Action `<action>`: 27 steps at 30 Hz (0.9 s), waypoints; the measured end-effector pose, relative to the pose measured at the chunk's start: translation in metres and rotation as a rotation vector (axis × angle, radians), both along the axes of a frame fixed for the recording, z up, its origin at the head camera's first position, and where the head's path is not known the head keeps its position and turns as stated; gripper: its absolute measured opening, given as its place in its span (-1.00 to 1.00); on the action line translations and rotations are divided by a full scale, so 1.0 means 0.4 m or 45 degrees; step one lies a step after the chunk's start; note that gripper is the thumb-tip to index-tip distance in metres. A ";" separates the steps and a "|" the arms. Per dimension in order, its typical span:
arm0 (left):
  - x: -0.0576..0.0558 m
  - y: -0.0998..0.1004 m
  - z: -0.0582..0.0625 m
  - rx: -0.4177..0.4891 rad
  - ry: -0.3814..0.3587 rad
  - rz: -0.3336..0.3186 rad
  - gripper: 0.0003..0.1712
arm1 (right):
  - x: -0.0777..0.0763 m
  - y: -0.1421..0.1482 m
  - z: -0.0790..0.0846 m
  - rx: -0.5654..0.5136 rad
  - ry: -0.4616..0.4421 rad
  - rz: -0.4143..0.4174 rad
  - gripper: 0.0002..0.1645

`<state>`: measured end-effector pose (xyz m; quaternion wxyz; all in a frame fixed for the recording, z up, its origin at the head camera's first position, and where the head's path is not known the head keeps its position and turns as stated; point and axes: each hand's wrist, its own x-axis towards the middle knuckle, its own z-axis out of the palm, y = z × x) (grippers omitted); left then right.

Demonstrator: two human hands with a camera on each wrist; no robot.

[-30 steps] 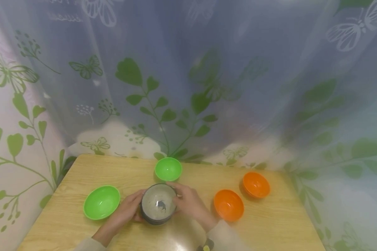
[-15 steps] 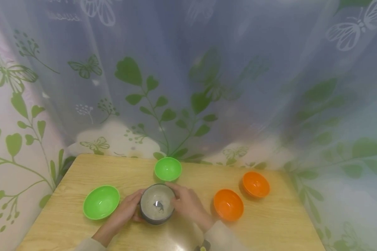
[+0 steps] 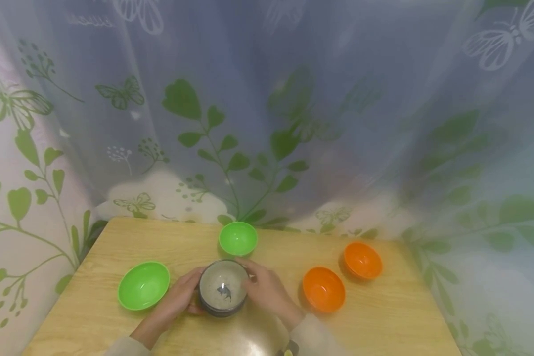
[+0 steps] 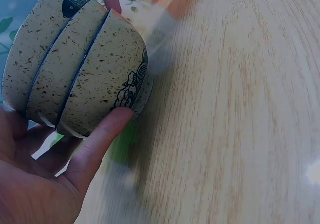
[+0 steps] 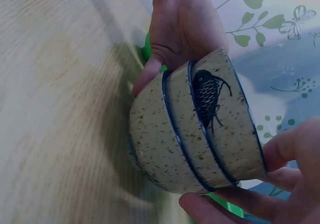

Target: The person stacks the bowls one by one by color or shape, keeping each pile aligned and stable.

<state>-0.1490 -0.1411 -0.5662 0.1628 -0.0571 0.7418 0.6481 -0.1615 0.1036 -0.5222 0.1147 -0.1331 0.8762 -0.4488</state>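
A stack of three speckled ceramic bowls (image 3: 223, 291), beige with dark blue rims, is held between both hands near the middle of the table. In the left wrist view the nested bowls (image 4: 105, 63) show a dark wave print on the lowest one. My left hand (image 3: 180, 296) grips the stack's left side, thumb low on the bottom bowl and fingers underneath. On the other side my right hand (image 3: 267, 289) holds the stack, its fingers along the rims. A black fish print marks the top bowl in the right wrist view (image 5: 235, 119).
One green bowl (image 3: 144, 287) stands left of the left hand, and another green bowl (image 3: 238, 239) lies just behind the stack. Two orange bowls, a nearer orange bowl (image 3: 324, 290) and a farther orange bowl (image 3: 362, 261), stand to the right. A patterned curtain (image 3: 267, 123) hangs behind the wooden table (image 3: 382, 316).
The stack and the right hand have shifted very slightly left. Both hands keep their hold, and the green and orange bowls stay where they were.
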 end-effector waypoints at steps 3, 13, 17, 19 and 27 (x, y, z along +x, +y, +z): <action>0.000 -0.001 -0.004 0.002 -0.001 0.012 -0.30 | 0.002 0.005 -0.016 -0.066 -0.051 -0.016 -0.40; 0.005 0.003 -0.005 -0.002 -0.039 0.038 -0.11 | 0.012 0.019 -0.060 -0.313 -0.271 0.020 -0.36; 0.008 0.004 -0.010 -0.003 -0.039 0.038 -0.06 | 0.012 0.031 -0.074 -0.311 -0.127 0.185 -0.16; 0.010 0.004 -0.012 -0.004 -0.038 0.037 -0.03 | 0.009 0.035 -0.081 -0.295 -0.041 0.261 0.13; 0.017 0.010 -0.010 0.017 -0.022 0.047 -0.06 | 0.010 0.034 -0.098 -0.539 -0.336 0.201 -0.29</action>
